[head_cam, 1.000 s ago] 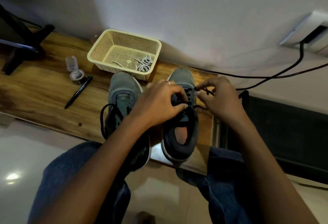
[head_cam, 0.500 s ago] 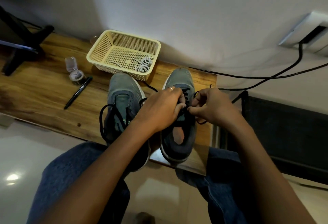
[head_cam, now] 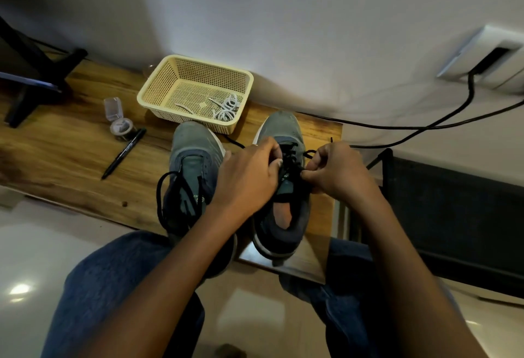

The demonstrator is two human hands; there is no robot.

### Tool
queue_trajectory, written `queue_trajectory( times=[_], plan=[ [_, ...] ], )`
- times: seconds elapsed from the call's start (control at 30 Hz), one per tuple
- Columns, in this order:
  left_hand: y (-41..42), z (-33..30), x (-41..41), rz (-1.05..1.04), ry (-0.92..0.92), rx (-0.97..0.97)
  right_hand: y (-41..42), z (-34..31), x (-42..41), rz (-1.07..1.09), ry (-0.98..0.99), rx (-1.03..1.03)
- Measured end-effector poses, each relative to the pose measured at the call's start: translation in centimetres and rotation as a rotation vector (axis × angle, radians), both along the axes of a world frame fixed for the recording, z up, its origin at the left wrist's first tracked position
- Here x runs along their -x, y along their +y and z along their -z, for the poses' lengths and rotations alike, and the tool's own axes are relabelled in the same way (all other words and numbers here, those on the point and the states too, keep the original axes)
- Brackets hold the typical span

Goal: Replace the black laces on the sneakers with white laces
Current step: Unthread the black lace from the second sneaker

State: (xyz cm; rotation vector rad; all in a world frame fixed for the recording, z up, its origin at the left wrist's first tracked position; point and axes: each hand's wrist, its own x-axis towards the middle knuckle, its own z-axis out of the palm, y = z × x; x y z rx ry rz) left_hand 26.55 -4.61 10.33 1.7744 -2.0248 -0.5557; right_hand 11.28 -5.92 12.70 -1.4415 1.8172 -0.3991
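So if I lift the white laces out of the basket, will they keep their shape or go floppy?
Probably floppy: the white laces lie in loose coils with limp ends on the basket floor. They look thin, so likely very light. The coils may unwind or tangle when lifted by one point.

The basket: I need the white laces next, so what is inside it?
Inside the basket, coiled white laces lie in the near right corner, with loose ends trailing left. Nothing there is covered.
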Motion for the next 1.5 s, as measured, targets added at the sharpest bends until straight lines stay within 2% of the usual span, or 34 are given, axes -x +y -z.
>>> queue_trajectory(
  times=[0.13,0.23,0.3,0.4,0.57,0.63,0.73,0.8,0.87,0.93,1.1,1.33,1.4,1.5],
  plan=[
    [-0.6,-0.1,-0.4,0.190,-0.125,0.031,0.2,0.0,0.4,0.002,-0.021,0.019],
    [-0.6,-0.1,-0.1,0.201,-0.205,0.131,0.2,-0.2,0.2,-0.001,-0.035,0.021],
    [-0.5,-0.2,0.3,0.170,-0.220,0.178,0.1,-0.3,0.1,0.008,-0.036,0.013],
    [-0.4,-0.3,0.6,0.120,-0.216,0.151,0.1,-0.4,0.2,0.022,-0.034,-0.013],
    [-1.0,-0.7,-1.4,-0.135,-0.128,0.178,0.2,-0.4,0.8,0.070,-0.019,-0.042],
    [-1.2,-0.6,-2.0,-0.160,-0.105,0.136,0.2,-0.4,0.6,0.060,-0.021,-0.042],
    [-1.0,-0.4,-1.6,-0.042,-0.077,0.080,0.2,-0.4,0.2,0.037,-0.001,-0.027],
    [-0.6,-0.3,-0.8,0.098,-0.140,0.072,0.1,-0.4,0.1,0.032,0.011,-0.020],
    [-0.2,0.2,0.2,0.197,-0.219,0.122,0.1,-0.5,0.0,0.022,0.020,-0.016],
    [0.1,0.4,0.9,0.205,-0.248,0.208,0.2,-0.6,-0.1,0.009,0.025,-0.006],
    [-0.2,0.2,1.2,0.122,-0.221,0.338,0.2,-0.6,0.2,0.044,0.003,-0.021],
    [-0.9,-0.2,-0.5,-0.274,-0.113,0.276,0.2,-0.6,0.2,0.064,0.006,-0.030],
    [-1.0,0.0,-0.4,-0.229,-0.125,0.220,0.2,-0.6,0.3,0.060,0.019,-0.016],
    [-0.8,0.1,0.2,0.015,-0.126,0.192,0.2,-0.5,0.3,0.048,0.018,-0.011]
  ],
)
